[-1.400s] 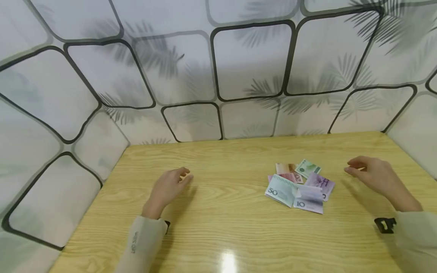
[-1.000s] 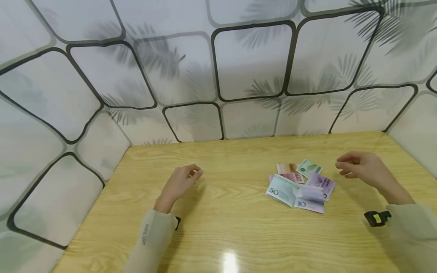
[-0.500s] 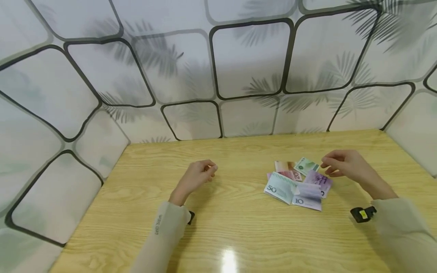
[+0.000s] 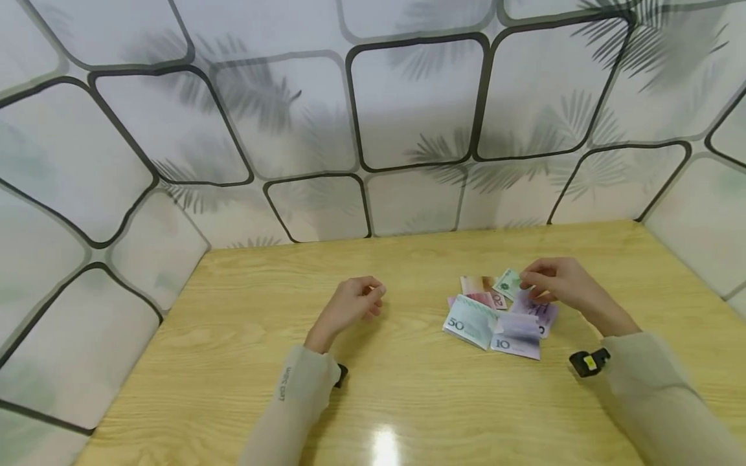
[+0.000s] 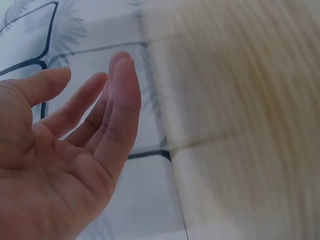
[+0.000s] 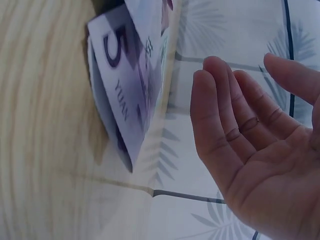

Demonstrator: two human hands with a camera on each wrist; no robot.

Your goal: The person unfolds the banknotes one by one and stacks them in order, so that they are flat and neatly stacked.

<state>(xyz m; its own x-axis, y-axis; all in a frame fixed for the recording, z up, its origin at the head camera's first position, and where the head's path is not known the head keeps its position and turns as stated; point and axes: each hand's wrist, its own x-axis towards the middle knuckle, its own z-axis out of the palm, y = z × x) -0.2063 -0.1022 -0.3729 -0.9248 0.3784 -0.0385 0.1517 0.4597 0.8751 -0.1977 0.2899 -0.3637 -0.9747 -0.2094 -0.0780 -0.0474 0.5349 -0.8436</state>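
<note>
My empty right hand point(image 4: 561, 285), thumb apart from fingers, hovers just beside the 5-yuan note point(image 6: 120, 75), among banknotes point(image 4: 469, 320) toward the tabletop's point(image 4: 431, 401) far right corner; my left hand point(image 4: 346, 305) hangs empty. I judge this a reach, calling for a light pinch.

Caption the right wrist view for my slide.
Right hand, empty with fingers loosely curved, beside a folded purple 5 yuan note on a wood-grain tabletop.
</note>
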